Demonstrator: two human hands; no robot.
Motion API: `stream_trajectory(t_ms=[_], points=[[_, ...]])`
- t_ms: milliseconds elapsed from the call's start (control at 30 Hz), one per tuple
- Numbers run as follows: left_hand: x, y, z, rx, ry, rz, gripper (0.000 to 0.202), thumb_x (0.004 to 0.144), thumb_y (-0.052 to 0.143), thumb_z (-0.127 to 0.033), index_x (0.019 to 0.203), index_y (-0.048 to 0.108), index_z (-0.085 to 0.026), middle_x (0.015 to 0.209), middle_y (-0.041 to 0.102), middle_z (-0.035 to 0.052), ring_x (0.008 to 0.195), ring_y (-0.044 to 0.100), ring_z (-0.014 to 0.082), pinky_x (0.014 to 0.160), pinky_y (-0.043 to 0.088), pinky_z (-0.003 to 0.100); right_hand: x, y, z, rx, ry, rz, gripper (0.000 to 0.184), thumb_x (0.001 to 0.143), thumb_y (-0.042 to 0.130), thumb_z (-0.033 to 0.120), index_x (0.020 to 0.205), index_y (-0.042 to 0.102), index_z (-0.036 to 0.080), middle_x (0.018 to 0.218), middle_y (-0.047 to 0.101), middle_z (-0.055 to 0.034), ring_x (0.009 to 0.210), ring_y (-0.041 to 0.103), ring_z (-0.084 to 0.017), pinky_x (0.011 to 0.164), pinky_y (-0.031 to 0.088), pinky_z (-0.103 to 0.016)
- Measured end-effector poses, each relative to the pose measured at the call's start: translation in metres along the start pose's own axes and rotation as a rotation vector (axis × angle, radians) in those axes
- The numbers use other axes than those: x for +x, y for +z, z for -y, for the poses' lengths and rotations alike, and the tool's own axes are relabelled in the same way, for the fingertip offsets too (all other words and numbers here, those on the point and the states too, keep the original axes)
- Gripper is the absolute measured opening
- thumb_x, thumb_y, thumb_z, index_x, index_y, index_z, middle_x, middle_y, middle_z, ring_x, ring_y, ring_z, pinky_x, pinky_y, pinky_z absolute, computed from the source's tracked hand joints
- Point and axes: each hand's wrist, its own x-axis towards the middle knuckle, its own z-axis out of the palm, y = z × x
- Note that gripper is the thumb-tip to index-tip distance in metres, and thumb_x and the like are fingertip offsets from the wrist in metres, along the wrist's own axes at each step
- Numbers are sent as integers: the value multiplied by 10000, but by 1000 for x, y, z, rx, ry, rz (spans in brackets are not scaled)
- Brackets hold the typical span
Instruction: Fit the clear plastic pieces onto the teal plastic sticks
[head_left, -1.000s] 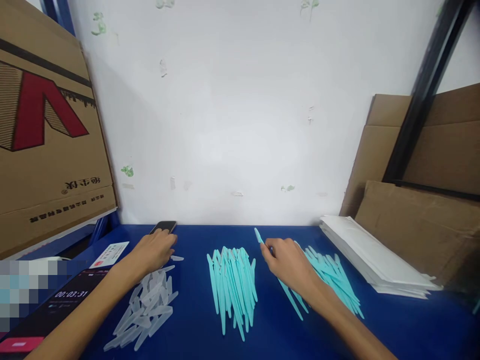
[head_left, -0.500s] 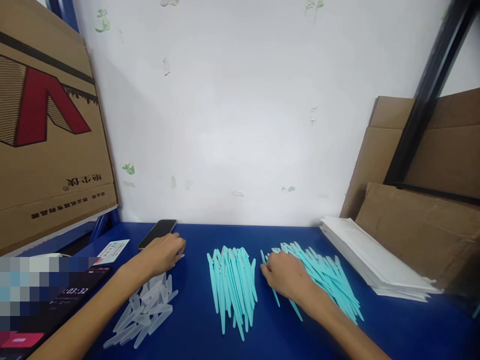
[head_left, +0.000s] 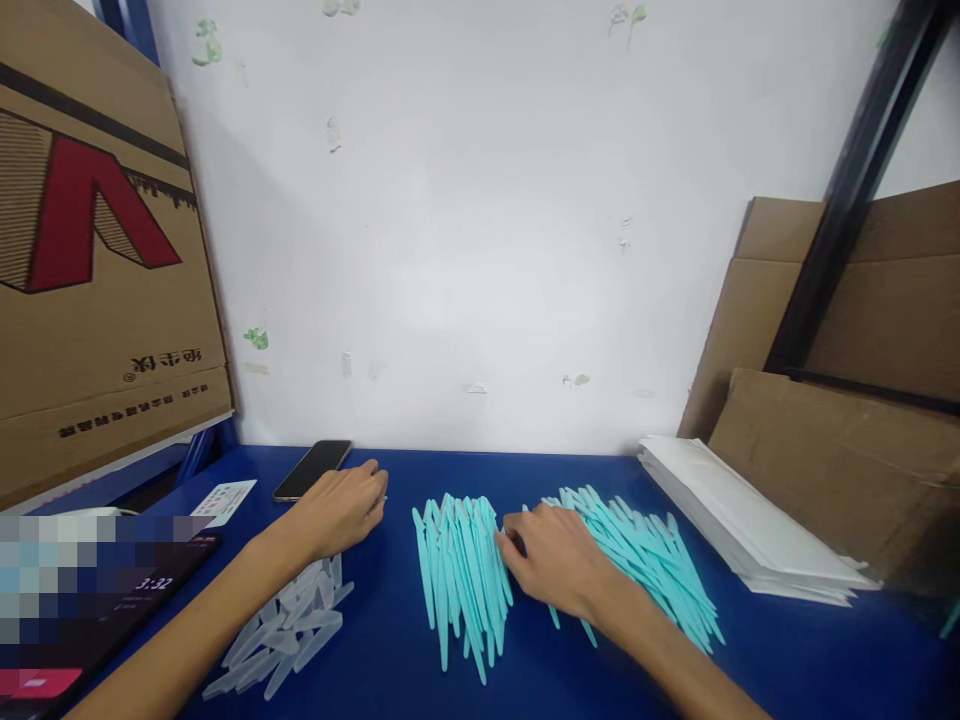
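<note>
My left hand is closed above the table, just beyond a heap of translucent plastic caps. A small pale tip by its fingers looks like one such cap, mostly hidden. A bundle of slim teal sticks, tapered at the near end, lies in the middle. Curled fingers of my right hand reach the right side of this bundle; what they hold, if anything, is hidden. Under and behind that hand spreads a second pile of teal sticks, with a few loose ones partly covered by it.
A dark phone and a printed card lie at the back left of the blue table. Another device with a lit screen is at the left edge. White sheets or envelopes are stacked at right, beside cardboard.
My right hand has shifted left from the loose sticks to the edge of the middle bundle. My left hand has moved slightly right, still closed.
</note>
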Motion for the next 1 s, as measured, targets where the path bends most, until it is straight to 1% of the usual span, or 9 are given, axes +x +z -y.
stream_trajectory(t_ms=[100, 233, 333, 433, 567, 667, 833, 1000], points=[[0, -3, -5, -19, 32, -43, 232, 922, 370, -218, 872, 593, -181, 921, 608, 81, 679, 604, 217, 577, 385, 323, -2, 4, 5, -17, -28, 17, 384, 925, 411, 292, 602, 588, 181, 510, 571, -24, 454, 473, -132, 508, 199, -280], [-1, -1, -9, -40, 54, -56, 228, 928, 360, -222, 863, 576, -187, 912, 593, 69, 652, 586, 201, 570, 372, 318, -3, 4, 7, -16, -24, 29, 324, 857, 452, 289, 574, 569, 182, 487, 554, -20, 421, 399, -120, 486, 168, -287], [-1, 1, -11, -44, 55, -61, 228, 931, 355, -227, 868, 571, -188, 927, 582, 69, 641, 578, 195, 573, 374, 321, -3, 2, 6, -9, -15, 37, 309, 829, 466, 288, 552, 549, 180, 472, 548, -21, 410, 377, -114, 479, 162, -284], [-1, 1, -12, -44, 62, -62, 220, 927, 360, -228, 878, 571, -190, 936, 578, 68, 637, 576, 190, 578, 377, 321, -3, 1, 5, 10, -10, 43, 316, 836, 466, 307, 559, 550, 182, 475, 560, -17, 406, 374, -110, 481, 176, -274], [-1, 1, -15, -52, 79, -51, 225, 929, 357, -234, 879, 572, -188, 936, 571, 68, 619, 567, 184, 577, 386, 324, -3, 1, 5, 32, -11, 60, 332, 853, 462, 324, 570, 565, 184, 481, 570, -14, 412, 393, -113, 485, 191, -273], [-1, 1, -16, -68, 80, -49, 235, 934, 349, -238, 892, 573, -185, 948, 564, 71, 618, 566, 182, 583, 400, 331, -3, 1, 5, 38, 4, 86, 334, 865, 461, 336, 597, 593, 186, 501, 583, -19, 434, 438, -125, 491, 195, -276], [-1, 1, -19, -76, 90, -75, 242, 945, 339, -244, 903, 570, -187, 956, 558, 72, 623, 560, 181, 588, 398, 333, -2, 1, 3, 66, 17, 114, 354, 903, 445, 356, 651, 635, 197, 565, 626, -27, 519, 528, -151, 517, 227, -274], [-1, 2, -21, -69, 113, -89, 223, 953, 342, -243, 919, 556, -191, 959, 550, 68, 594, 533, 167, 578, 385, 323, -3, -1, 4, 60, 24, 128, 301, 878, 468, 306, 646, 626, 197, 548, 603, -22, 505, 520, -151, 500, 217, -271]])
